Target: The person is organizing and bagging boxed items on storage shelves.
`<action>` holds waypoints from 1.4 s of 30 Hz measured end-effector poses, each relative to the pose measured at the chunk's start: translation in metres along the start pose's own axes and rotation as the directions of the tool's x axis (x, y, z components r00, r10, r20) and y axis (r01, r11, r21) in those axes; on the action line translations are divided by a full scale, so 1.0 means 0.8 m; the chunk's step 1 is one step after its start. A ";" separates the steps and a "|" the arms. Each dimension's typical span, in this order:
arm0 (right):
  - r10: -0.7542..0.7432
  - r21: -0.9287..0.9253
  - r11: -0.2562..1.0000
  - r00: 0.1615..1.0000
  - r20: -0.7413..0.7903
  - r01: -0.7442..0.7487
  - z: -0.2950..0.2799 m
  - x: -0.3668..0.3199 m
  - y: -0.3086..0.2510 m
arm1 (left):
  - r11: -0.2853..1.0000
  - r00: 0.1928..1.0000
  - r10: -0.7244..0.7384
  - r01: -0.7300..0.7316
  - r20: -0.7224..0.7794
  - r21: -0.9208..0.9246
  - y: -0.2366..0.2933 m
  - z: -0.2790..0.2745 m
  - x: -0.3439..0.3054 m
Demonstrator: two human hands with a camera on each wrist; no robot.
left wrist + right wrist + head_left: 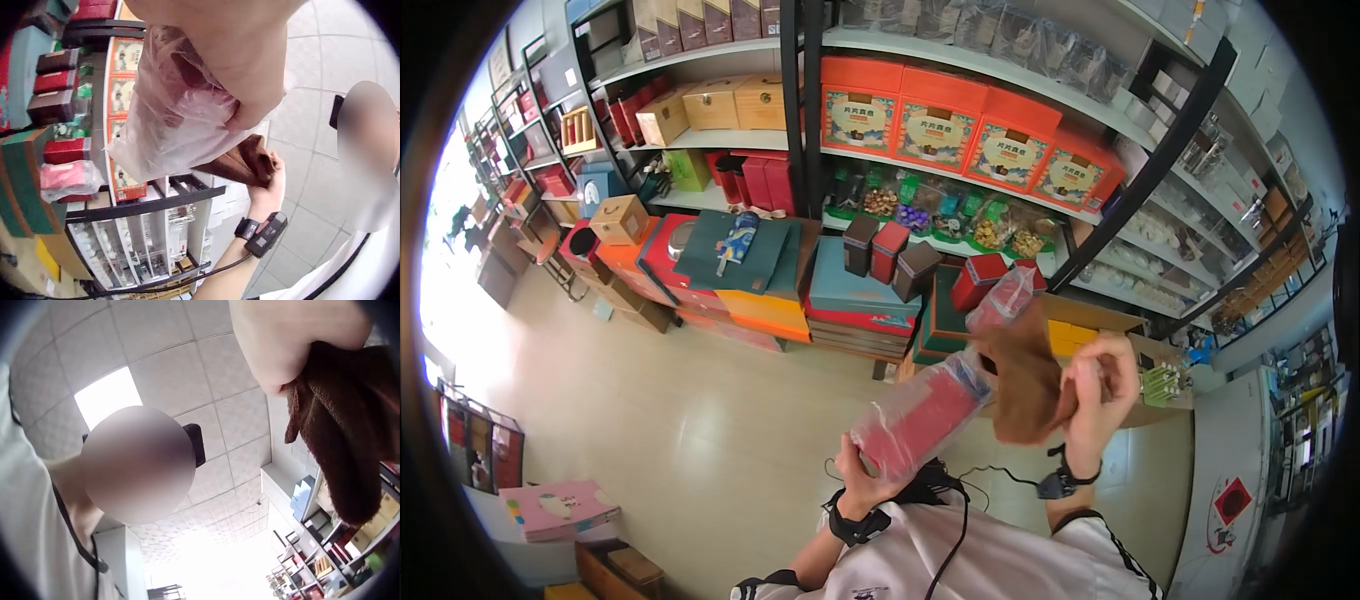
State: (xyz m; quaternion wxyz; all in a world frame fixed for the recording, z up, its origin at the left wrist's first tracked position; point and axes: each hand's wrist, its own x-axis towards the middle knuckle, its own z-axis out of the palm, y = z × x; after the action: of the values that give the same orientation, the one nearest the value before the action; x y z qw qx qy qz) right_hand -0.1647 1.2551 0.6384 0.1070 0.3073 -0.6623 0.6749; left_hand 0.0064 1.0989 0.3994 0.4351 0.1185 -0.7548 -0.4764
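L hand (862, 478) grips plastic-wrapped red box (920, 415), R hand (1100, 385) clutches brown cloth (1025, 385) beside it; wiping likely, needs cloth-to-wrap contact.

Plastic and cloth

Red box (925, 415) in glossy, crinkled clear plastic; brown cloth (1025, 385) matt and fuzzy; floor tiles (680, 430) smooth, shiny.
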 end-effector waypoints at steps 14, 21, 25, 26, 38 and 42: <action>-0.105 -0.355 0.896 0.905 0.411 0.265 0.056 -0.086 0.041 | 0.898 0.899 0.433 -0.423 -0.069 0.124 0.057 -0.009 0.064; -0.306 -0.136 0.881 0.764 0.568 0.454 0.046 -0.115 0.025 | 0.901 0.886 0.431 -0.415 -0.169 0.123 0.061 -0.002 0.052; -0.186 -0.227 0.926 0.888 0.421 0.302 0.039 -0.077 0.023 | 0.900 0.905 0.424 -0.414 -0.049 0.137 0.079 -0.011 0.063; -0.302 -0.103 0.910 0.813 0.497 0.401 0.048 -0.101 0.025 | 0.896 0.901 0.431 -0.420 -0.053 0.145 0.036 -0.003 0.035; -0.109 -0.067 0.992 0.993 -0.047 0.106 0.017 -0.104 0.014 | 0.598 0.832 -0.552 0.434 0.046 -0.674 0.058 0.012 0.020; -0.198 -0.386 0.885 0.960 0.198 0.262 0.056 -0.108 0.027 | 0.645 0.885 -0.461 0.380 0.060 -0.663 0.065 0.029 0.007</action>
State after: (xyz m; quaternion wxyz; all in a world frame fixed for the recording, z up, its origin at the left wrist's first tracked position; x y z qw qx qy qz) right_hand -0.0958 1.2325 0.5694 0.1970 0.4054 -0.7535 0.4785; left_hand -0.0024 1.1366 0.4416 0.3680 0.1569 -0.4631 -0.7909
